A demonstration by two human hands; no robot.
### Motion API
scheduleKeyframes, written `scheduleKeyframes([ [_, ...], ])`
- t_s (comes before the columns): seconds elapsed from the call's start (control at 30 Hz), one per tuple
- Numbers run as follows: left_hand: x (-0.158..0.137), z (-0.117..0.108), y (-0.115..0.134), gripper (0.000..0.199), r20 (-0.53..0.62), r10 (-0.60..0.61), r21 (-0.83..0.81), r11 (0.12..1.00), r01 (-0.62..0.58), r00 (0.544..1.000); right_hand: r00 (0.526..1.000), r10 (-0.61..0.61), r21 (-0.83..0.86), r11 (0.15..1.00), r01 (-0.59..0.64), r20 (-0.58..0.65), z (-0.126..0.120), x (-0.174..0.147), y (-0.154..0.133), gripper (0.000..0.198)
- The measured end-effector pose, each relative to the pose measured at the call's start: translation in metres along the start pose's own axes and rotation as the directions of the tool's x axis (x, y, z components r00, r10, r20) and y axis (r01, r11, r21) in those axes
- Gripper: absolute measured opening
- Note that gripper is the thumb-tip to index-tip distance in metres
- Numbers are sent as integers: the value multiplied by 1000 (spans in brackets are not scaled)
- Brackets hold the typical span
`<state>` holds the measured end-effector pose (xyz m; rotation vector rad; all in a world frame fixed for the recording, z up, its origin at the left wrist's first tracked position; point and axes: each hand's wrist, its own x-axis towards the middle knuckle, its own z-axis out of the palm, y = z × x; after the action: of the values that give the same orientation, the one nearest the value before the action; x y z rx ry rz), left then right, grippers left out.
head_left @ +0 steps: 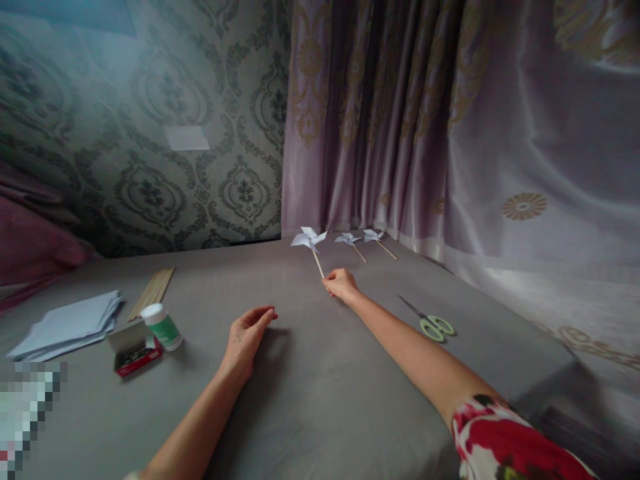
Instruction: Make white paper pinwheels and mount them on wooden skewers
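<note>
At near right, a red-and-white floral sleeve (520,443). Beneath everything, a surface (310,407) spread with plain grey cloth. At left, a small open red cardboard box (139,359) of dark bits, close beside a white-capped green-and-white bottle (164,328). Left grip (246,335) near the middle, fingertips drawn together; hard to tell if on anything. At right, scissors (436,327) with pale green handles, blades toward far left. Farther left, stacked white paper (73,323) and thin pale wooden sticks (153,293). Mid-scene, right grip (342,287) pinching the near end of a white paper pinwheel (309,240) on a thin wooden stick: long axis slanting far and slightly left, vanes at the far end. Just right of the vanes, two similar white pinwheels (349,239), stick ends toward near right. Farthest, mauve curtains (370,120) with gold motifs and grey-green patterned wallpaper (175,87).
</note>
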<state>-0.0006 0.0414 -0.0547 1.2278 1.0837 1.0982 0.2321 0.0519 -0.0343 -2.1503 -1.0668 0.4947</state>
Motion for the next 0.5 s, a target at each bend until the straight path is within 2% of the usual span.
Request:
scheduleKeyframes([
  [0.23, -3, 1, 3, 52, 17, -53, -1, 999, 53, 998, 994, 99, -146, 984, -105, -47, -5, 53, 7, 13],
  [0.4, -3, 1, 3, 45, 38, -68, 11, 998, 68, 997, 992, 125, -200, 971, -128, -29, 0, 77, 11, 34],
  [0.5, -2, 2, 3, 45, 46, -78, 23, 997, 77, 996, 989, 144, -215, 966, -146, -26, 4, 89, 11, 36],
])
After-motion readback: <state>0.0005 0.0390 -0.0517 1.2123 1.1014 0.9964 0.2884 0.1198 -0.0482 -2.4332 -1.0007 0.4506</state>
